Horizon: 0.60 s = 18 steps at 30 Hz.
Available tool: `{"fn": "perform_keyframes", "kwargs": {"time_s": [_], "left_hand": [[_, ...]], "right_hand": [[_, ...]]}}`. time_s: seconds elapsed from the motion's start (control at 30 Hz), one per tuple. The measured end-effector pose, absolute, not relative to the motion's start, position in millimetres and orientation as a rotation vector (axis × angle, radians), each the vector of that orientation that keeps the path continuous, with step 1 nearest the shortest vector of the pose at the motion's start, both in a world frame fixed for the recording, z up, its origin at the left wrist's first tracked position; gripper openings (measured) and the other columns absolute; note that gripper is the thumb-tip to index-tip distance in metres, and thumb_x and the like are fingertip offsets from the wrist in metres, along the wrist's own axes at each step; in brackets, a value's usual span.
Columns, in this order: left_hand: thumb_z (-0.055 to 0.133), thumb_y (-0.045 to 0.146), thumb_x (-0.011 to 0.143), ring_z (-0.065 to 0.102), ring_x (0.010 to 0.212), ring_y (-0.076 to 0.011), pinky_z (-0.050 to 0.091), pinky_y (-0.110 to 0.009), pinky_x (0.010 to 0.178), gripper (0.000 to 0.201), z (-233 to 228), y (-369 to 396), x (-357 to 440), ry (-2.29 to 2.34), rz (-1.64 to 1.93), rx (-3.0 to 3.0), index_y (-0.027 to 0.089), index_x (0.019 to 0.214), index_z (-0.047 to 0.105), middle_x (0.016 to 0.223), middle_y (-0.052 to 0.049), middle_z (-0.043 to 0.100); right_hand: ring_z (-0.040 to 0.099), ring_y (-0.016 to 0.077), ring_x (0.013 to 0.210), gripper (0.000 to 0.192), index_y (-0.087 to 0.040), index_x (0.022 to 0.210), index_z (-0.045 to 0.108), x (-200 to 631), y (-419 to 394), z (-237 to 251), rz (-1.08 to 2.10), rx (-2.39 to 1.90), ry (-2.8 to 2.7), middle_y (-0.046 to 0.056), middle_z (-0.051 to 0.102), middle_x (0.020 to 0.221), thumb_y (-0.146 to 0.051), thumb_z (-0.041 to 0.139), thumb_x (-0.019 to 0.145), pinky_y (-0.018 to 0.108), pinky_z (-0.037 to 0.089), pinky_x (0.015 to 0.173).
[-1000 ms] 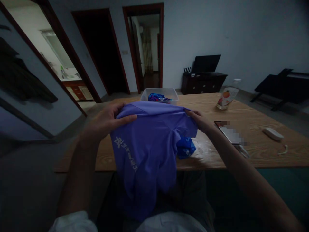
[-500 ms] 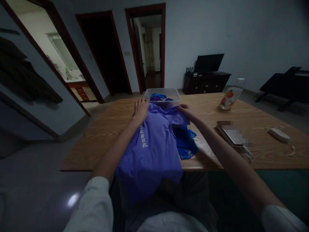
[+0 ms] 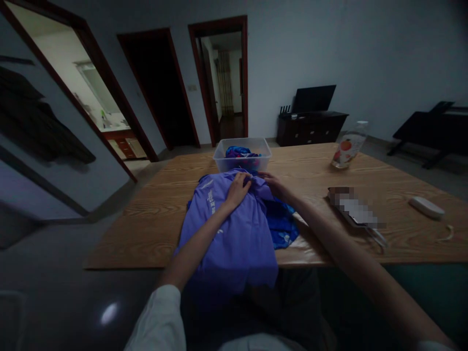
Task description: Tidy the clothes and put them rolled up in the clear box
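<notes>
A purple T-shirt [image 3: 237, 234] with pale lettering lies over the table's near edge, its lower part hanging down toward my lap. My left hand [image 3: 238, 189] is on its upper middle, fingers bent and closed on the cloth near the collar. Close by on the right, my right hand [image 3: 275, 186] pinches the shirt's upper right part; its fingertips are partly hidden in the folds. Under the shirt, a blue patterned garment [image 3: 283, 226] sticks out to the right. Just beyond both hands stands a clear plastic bin [image 3: 243, 163] with colourful folded cloth [image 3: 241, 151] inside.
On the wooden table [image 3: 146, 219] a clear bottle with a fruit label [image 3: 347, 148] stands to the right. Nearer are a blurred-out flat item [image 3: 351, 207] with a cord and a white oblong object [image 3: 427, 207]. A cabinet with a screen [image 3: 312, 127] is against the far wall.
My left hand has moved right and inward from the shirt's left shoulder to its middle. My right hand has shifted slightly left and nearer. The shirt's top edge is gathered and closer to me.
</notes>
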<state>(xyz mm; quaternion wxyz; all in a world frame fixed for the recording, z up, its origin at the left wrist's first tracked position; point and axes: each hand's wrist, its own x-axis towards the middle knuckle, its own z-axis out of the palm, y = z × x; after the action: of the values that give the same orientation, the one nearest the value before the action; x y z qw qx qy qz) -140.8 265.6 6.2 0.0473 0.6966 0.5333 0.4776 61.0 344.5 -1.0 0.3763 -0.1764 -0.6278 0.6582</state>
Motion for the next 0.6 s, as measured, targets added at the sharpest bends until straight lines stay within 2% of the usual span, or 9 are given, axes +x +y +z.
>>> {"fn": "perform_keyframes", "kwargs": {"time_s": [0.07, 0.13, 0.2, 0.27, 0.33, 0.47, 0.53, 0.6], "left_hand": [[0.059, 0.023, 0.1, 0.064, 0.113, -0.0219, 0.055, -0.037, 0.1, 0.01, 2, 266, -145, 1.582, 1.542, 2.053, 0.02, 0.108, 0.066, 0.119, -0.01, 0.063], [0.059, 0.026, 0.101, 0.065, 0.111, -0.0208, 0.056, -0.034, 0.095, 0.009, 0, 263, -147, 1.511, 1.576, 1.996, 0.02, 0.105, 0.065, 0.119, -0.009, 0.064], [0.055, 0.032, 0.103, 0.069, 0.09, -0.0181, 0.057, -0.03, 0.08, 0.014, 0, 260, -147, 1.446, 1.548, 1.9, 0.02, 0.106, 0.062, 0.101, -0.006, 0.068], [0.053, 0.038, 0.104, 0.062, 0.061, -0.014, 0.051, -0.026, 0.062, 0.019, 2, 256, -146, 1.419, 1.501, 1.793, 0.02, 0.106, 0.06, 0.078, 0.001, 0.063], [0.054, 0.042, 0.104, 0.055, 0.051, -0.0119, 0.044, -0.025, 0.055, 0.023, 5, 252, -145, 1.431, 1.491, 1.755, 0.02, 0.102, 0.06, 0.069, 0.004, 0.058], [0.067, 0.045, 0.097, 0.063, 0.069, -0.0146, 0.044, -0.024, 0.063, 0.026, 10, 247, -143, 1.529, 1.5, 1.866, 0.02, 0.094, 0.065, 0.078, 0.001, 0.066], [0.074, 0.044, 0.092, 0.065, 0.075, -0.016, 0.044, -0.025, 0.066, 0.026, 11, 244, -143, 1.587, 1.45, 1.944, 0.02, 0.099, 0.069, 0.081, 0.0, 0.069], [0.074, 0.043, 0.093, 0.065, 0.074, -0.0158, 0.042, -0.025, 0.067, 0.026, 12, 242, -142, 1.616, 1.393, 2.011, 0.021, 0.106, 0.072, 0.082, 0.001, 0.07]], "right_hand": [[0.063, 0.0287, 0.123, 0.065, -0.031, 0.134, 0.064, 64, 344, -7, 1.528, -0.502, -1.7, 0.004, 0.069, 0.134, -0.044, 0.085, 0.074, 0.043, 0.053, 0.104], [0.063, 0.0289, 0.121, 0.067, -0.029, 0.133, 0.064, 64, 343, -11, 1.368, -0.544, -1.787, 0.006, 0.068, 0.133, -0.04, 0.087, 0.071, 0.042, 0.053, 0.102], [0.065, 0.0287, 0.112, 0.052, -0.025, 0.122, 0.07, 63, 341, -12, 1.264, -0.576, -1.838, 0.007, 0.072, 0.121, -0.043, 0.084, 0.074, 0.041, 0.054, 0.097], [0.067, 0.0271, 0.099, 0.037, -0.022, 0.107, 0.074, 63, 339, -9, 1.21, -0.593, -1.867, 0.006, 0.074, 0.106, -0.048, 0.077, 0.081, 0.04, 0.055, 0.091], [0.067, 0.0255, 0.091, 0.035, -0.021, 0.101, 0.074, 64, 337, -4, 1.157, -0.601, -1.866, 0.006, 0.073, 0.097, -0.053, 0.07, 0.088, 0.038, 0.055, 0.085], [0.064, 0.0254, 0.088, 0.037, -0.021, 0.098, 0.071, 68, 329, 6, 0.96, -0.628, -1.898, 0.005, 0.072, 0.093, -0.058, 0.064, 0.095, 0.036, 0.053, 0.078], [0.064, 0.0259, 0.086, 0.038, -0.021, 0.096, 0.069, 68, 323, 10, 0.832, -0.619, -1.976, 0.005, 0.071, 0.091, -0.059, 0.061, 0.097, 0.036, 0.052, 0.078], [0.065, 0.0266, 0.089, 0.036, -0.021, 0.1, 0.068, 67, 317, 13, 0.731, -0.576, -2.035, 0.006, 0.072, 0.095, -0.056, 0.061, 0.098, 0.037, 0.051, 0.081]]}}
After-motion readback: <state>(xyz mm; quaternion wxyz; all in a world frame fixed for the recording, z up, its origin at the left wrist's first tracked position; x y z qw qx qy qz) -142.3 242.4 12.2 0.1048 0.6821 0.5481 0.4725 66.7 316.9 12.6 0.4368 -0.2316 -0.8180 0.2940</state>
